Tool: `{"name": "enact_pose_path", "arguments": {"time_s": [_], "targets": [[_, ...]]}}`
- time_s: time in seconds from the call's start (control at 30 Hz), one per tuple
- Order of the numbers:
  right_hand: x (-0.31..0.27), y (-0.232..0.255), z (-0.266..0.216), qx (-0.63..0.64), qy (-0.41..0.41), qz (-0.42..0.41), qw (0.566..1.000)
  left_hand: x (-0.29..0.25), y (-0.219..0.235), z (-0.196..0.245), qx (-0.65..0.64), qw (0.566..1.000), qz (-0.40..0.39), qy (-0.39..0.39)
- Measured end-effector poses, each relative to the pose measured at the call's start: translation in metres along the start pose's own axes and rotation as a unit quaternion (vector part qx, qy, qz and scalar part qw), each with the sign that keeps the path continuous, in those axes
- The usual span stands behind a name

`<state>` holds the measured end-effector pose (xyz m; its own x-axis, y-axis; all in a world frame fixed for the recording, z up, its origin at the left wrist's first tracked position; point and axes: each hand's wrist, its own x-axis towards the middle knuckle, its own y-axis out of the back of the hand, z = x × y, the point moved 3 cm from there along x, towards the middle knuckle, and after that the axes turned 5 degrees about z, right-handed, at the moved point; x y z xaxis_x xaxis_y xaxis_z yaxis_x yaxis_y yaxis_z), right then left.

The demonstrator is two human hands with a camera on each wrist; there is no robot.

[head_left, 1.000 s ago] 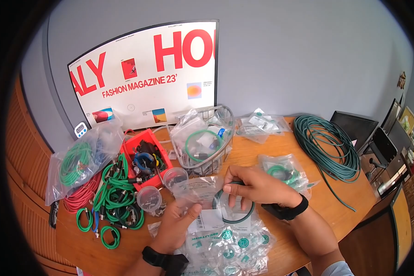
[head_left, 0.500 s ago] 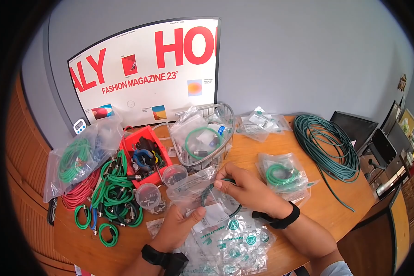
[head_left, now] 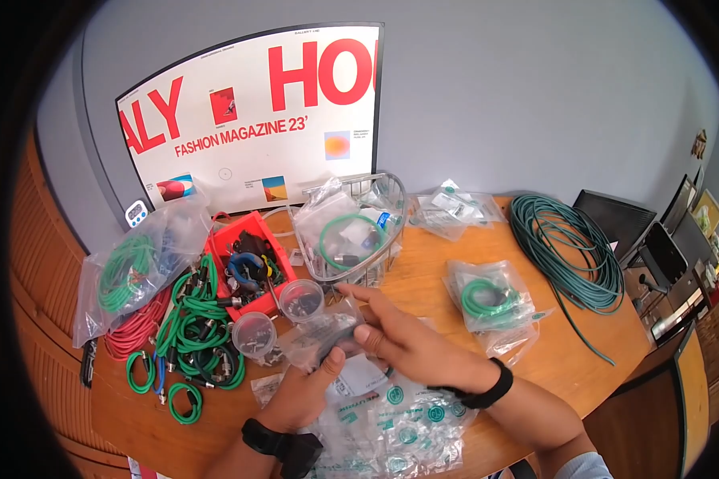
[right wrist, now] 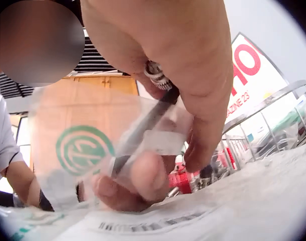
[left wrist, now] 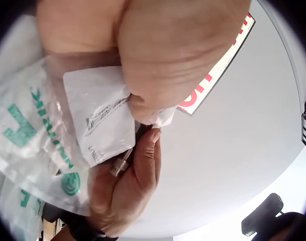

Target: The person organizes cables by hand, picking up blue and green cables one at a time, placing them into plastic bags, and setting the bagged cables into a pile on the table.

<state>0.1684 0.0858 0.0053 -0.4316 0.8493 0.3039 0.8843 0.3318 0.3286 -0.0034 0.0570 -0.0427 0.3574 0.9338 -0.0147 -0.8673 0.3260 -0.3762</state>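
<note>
Your left hand point(head_left: 305, 397) pinches the clear bag point(right wrist: 85, 108); your right hand point(head_left: 415, 343) grips the dark cable point(right wrist: 147, 124), between your 2 hands, partly behind plastic. If the metal plug point(right wrist: 158, 78) snags, the thin film could tear.

- We see shiny metal wire in the basket point(head_left: 405, 211).
- Left of it, a smooth plastic bin point(head_left: 236, 230).
- Right of it, a matt-sheathed cable coil point(head_left: 529, 227).
- In front of it, we notice glossy, crinkled plastic bags point(head_left: 411, 445), a matt paper label point(left wrist: 100, 108) and a ridged metal connector point(right wrist: 157, 75).
- Under it, a smooth wooden tabletop point(head_left: 435, 267).
</note>
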Motion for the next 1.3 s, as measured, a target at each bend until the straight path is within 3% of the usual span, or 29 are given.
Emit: {"name": "enact_pose_path", "arguments": {"time_s": [0.03, 0.13, 0.17, 0.3, 0.37, 0.5, 0.57, 0.63, 0.8, 0.93, 1.0, 1.07, 1.17, 1.2, 1.27, 1.3], "targets": [[0.001, 0.006, 0.007, 0.043, -0.099, -0.043, 0.993, -0.001, -0.002, 0.002, -0.041, 0.999, -0.014, 0.018], [0.005, 0.029, 0.009, 0.078, -0.106, -0.101, 0.986, 0.001, 0.003, 0.002, -0.079, 0.996, -0.002, 0.036], [0.003, 0.033, 0.002, 0.074, -0.083, -0.060, 0.992, 0.003, 0.006, -0.002, -0.079, 0.996, -0.002, 0.035], [0.003, 0.035, -0.006, 0.113, -0.086, -0.094, 0.985, 0.006, 0.010, -0.009, -0.047, 0.999, 0.015, 0.003], [0.006, 0.035, -0.003, 0.002, -0.074, -0.050, 0.996, 0.005, 0.006, -0.005, -0.026, 0.999, 0.020, -0.001], [0.006, 0.033, 0.003, -0.010, -0.079, -0.019, 0.997, 0.005, 0.006, -0.004, -0.106, 0.994, 0.013, 0.008], [0.007, 0.036, 0.003, 0.066, -0.088, -0.017, 0.994, 0.006, 0.005, -0.004, -0.149, 0.988, 0.007, 0.028], [0.009, 0.044, 0.009, 0.063, -0.094, -0.001, 0.994, 0.006, 0.003, 0.001, -0.158, 0.982, 0.088, -0.046], [0.008, 0.059, 0.019, 0.063, -0.119, 0.039, 0.990, 0.003, 0.003, -0.003, -0.039, 0.991, 0.122, -0.033], [0.008, 0.052, 0.016, 0.071, -0.116, 0.007, 0.991, 0.002, 0.015, -0.013, 0.045, 0.989, 0.135, -0.037], [0.007, 0.046, 0.010, 0.059, -0.103, -0.011, 0.993, 0.003, 0.016, -0.015, 0.052, 0.988, 0.143, -0.028], [0.006, 0.041, 0.002, -0.039, -0.079, -0.038, 0.995, 0.003, 0.017, -0.014, 0.059, 0.986, 0.151, -0.020], [0.005, 0.036, 0.000, -0.068, -0.063, -0.032, 0.995, 0.003, 0.010, -0.003, 0.080, 0.991, 0.084, -0.064], [0.004, 0.035, 0.001, -0.068, -0.063, -0.031, 0.995, 0.001, 0.011, -0.001, 0.021, 0.995, 0.092, -0.018], [0.003, 0.036, 0.006, 0.143, -0.088, 0.013, 0.986, 0.001, 0.010, 0.002, -0.039, 0.994, 0.100, 0.027], [0.003, 0.035, 0.005, 0.143, -0.088, 0.013, 0.986, 0.001, 0.007, 0.004, -0.058, 0.996, 0.072, 0.011]]}}
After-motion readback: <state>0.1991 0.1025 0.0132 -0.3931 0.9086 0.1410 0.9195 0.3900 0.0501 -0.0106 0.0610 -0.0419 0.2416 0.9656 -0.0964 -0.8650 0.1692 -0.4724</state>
